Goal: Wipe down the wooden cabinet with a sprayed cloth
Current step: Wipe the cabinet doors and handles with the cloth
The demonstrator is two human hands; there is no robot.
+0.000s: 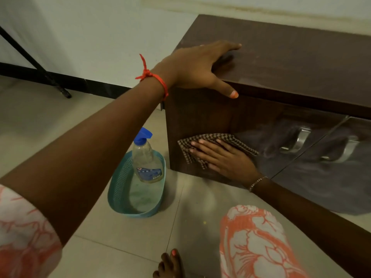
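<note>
A dark brown wooden cabinet (291, 63) stands low against the wall at the right. My left hand (198, 65) rests flat on its top near the left corner, thumb hanging over the front edge. My right hand (222, 157) presses a brown checked cloth (212, 140) flat against the lower left of the cabinet's front, fingers straight and pointing left. The cloth sticks out above and to the left of my fingers.
A spray bottle (146, 157) with a blue trigger head stands in a teal oval basket (118, 189) on the tiled floor left of the cabinet. Two metal door handles (297, 141) sit to the right of the cloth. My knee (253, 237) and toes (170, 263) are below.
</note>
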